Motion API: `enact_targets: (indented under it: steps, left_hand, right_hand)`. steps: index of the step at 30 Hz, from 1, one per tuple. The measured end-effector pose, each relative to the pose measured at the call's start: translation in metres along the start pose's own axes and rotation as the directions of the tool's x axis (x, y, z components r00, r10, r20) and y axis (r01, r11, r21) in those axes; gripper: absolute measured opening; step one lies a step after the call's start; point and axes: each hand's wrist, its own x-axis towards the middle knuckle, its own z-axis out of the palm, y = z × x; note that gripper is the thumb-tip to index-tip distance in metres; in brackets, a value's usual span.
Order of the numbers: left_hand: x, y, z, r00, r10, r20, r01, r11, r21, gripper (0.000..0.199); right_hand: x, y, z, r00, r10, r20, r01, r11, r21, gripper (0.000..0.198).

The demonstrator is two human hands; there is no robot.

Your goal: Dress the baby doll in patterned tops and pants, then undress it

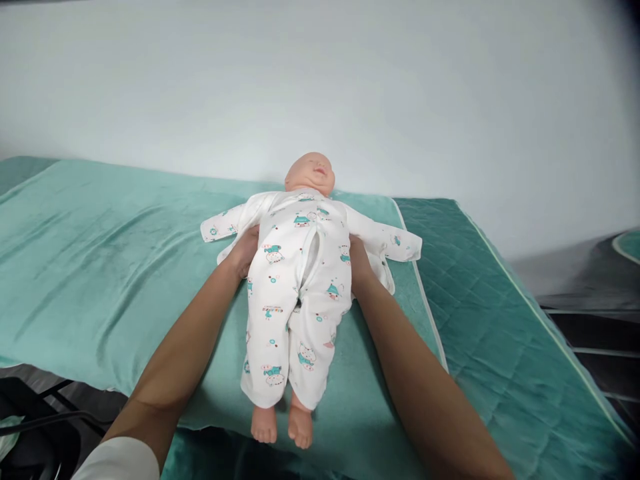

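Observation:
A baby doll (310, 173) lies on its back, head toward the wall and bare feet toward me. It wears white printed trousers (270, 313) with an open slit at the crotch, pulled high over the chest, and a white printed jacket (383, 238) whose sleeves spread to both sides. My left hand (246, 252) is at the doll's side by the waist, its fingers tucked out of sight under the body or clothes. On the opposite side my right hand (359, 260) is placed the same way, fingers hidden behind the trousers. Whether either hand grips cloth does not show.
A light green sheet (100, 267) covers the bed, with a darker quilted green cover (490, 300) at the right. Behind is a plain pale wall (320, 80). A black chair-like frame (45, 427) stands at the lower left, below the bed's edge.

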Motion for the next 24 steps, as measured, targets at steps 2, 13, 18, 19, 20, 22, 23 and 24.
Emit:
enact_targets:
  steps: [2,13,18,19,20,22,23,24]
  left_hand:
    - [0.0011,-0.0004,-0.0011,1.000,-0.012,0.012,0.012,1.000,-0.013,0.031]
    - [0.0062,-0.0080,-0.0078,0.993,0.055,-0.108,-0.048,0.997,0.063,0.028]
    - [0.0055,-0.0087,-0.0071,0.993,0.109,-0.046,-0.103,0.987,0.122,0.025]
    - [0.0053,-0.0088,-0.0071,0.994,0.109,-0.022,-0.105,0.987,0.120,0.025]
    - [0.0052,-0.0086,-0.0070,0.995,0.101,0.001,-0.101,0.989,0.109,0.025]
    - [0.0051,-0.0077,-0.0062,0.997,0.075,0.022,-0.076,0.994,0.073,0.024]
    - [0.0050,-0.0069,-0.0056,0.998,0.057,0.016,-0.057,0.997,0.051,0.023]
    - [0.0050,-0.0060,-0.0048,0.999,0.037,0.004,-0.037,0.999,0.031,0.024]
  right_hand:
    - [0.0004,0.0019,0.0009,0.999,-0.033,-0.007,0.033,0.999,-0.039,0.023]
    - [0.0010,0.0046,-0.0048,0.991,-0.126,-0.043,0.116,0.976,-0.183,0.021]
    - [-0.0031,0.0003,-0.0038,0.995,-0.086,-0.051,0.079,0.988,-0.135,0.023]
    - [-0.0035,-0.0002,-0.0034,0.996,-0.064,-0.056,0.057,0.991,-0.121,0.024]
    - [-0.0037,-0.0007,-0.0028,0.998,-0.041,-0.056,0.036,0.994,-0.099,0.025]
    - [-0.0040,-0.0014,-0.0013,0.999,0.008,-0.043,-0.009,1.000,-0.018,0.029]
    - [-0.0041,-0.0017,-0.0005,0.999,0.033,-0.029,-0.031,0.999,0.039,0.030]
    - [-0.0041,-0.0020,0.0002,0.998,0.055,-0.012,-0.053,0.994,0.097,0.031]
